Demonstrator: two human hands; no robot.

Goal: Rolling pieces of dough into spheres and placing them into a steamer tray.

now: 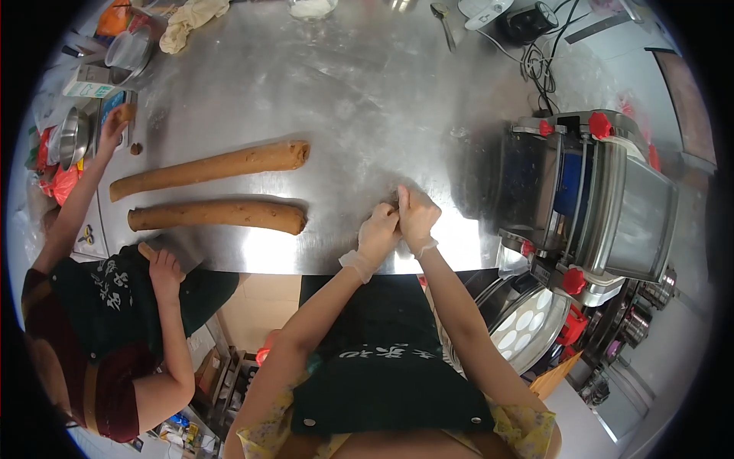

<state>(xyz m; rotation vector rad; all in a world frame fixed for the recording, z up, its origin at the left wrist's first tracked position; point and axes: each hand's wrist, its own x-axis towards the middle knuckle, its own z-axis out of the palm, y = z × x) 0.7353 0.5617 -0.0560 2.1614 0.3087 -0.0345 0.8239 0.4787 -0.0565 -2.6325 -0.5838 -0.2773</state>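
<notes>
Nearest to us is a dark green apron [390,390] with white writing, and low on the right sits a round tray [560,314] of flat white rounds [524,320]. To the left, a co-worker's right hand [166,271] grips the pale handle of a scraper [146,250] by the table edge.

Just over the near edge of the metal table [367,115] we find the left hand [376,236] and the right hand [418,218] pressed together, in thin clear gloves. The fingers of both are curled in; a dark brownish spot shows between them (too small for us to name), so how tightly they close and what they have hold of, we cannot tell.

Left of them, well apart, two long rolls of brown dough lie side by side without touching, the nearer roll [218,217] and the farther roll [210,169]. On the right we see a big machine [638,214] with red knobs [600,124].

Farther off, the co-worker's left hand [115,131] holds a brown piece [125,113], near a small brown lump [136,148] on the table. At the far side are a crumpled cloth [191,23], a bowl of white powder [312,8] and a spoon [443,27]
</notes>
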